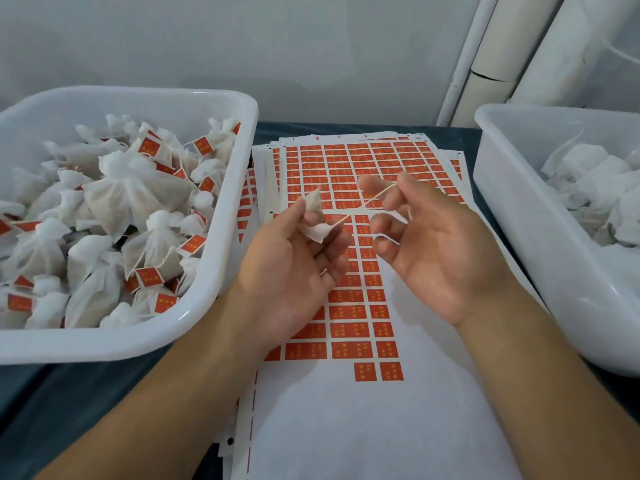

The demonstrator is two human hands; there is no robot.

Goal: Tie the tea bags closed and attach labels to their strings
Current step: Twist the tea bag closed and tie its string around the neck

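1. We see a dark table (69,403) carrying two white plastic tubs and a stack of sticker sheets between them.
2. The left tub (221,258) holds a heap of tied tea bags (131,195), many with red labels on their strings; the right tub (498,188) holds plain white bags (588,178) with no labels showing.
3. The label sheets (363,161) lie in rows of red rectangles with yellow print, too small and blurred for us to read; the near part of the top sheet is bare white backing.
4. Our left hand (291,271) is raised palm up above the sheets, thumb and fingers pinching one small tea bag (315,220), whose gathered top points up and away.
5. Our right hand (436,244) is palm up just beside it, fingers curled round the string (360,206).
6. That string runs taut from the bag, rising to the right toward the right forefinger.
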